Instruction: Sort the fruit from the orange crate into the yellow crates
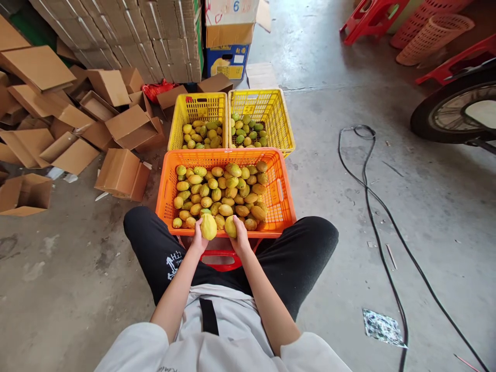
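Observation:
My left hand (199,238) is closed around a yellow oval fruit (208,227) with a slightly ridged skin. Close beside it, my right hand (241,238) grips a second yellow fruit (230,226), partly covered by the fingers. Both are held over the near edge of an orange plastic crate (285,219), between my knees. Inside lies a layer of similar fruit (228,194), yellow to orange-brown, some with green patches. Behind it stand two yellow crates, the left one (176,126) and the right one (284,121), each with yellow and green fruit in the bottom.
Cardboard boxes (122,173) lie heaped at the left, below a stack of flattened cardboard (155,41). A black cable (372,191) loops over the concrete floor at the right. Further out are a wheel (457,111), red stools (368,20) and pink baskets (434,36).

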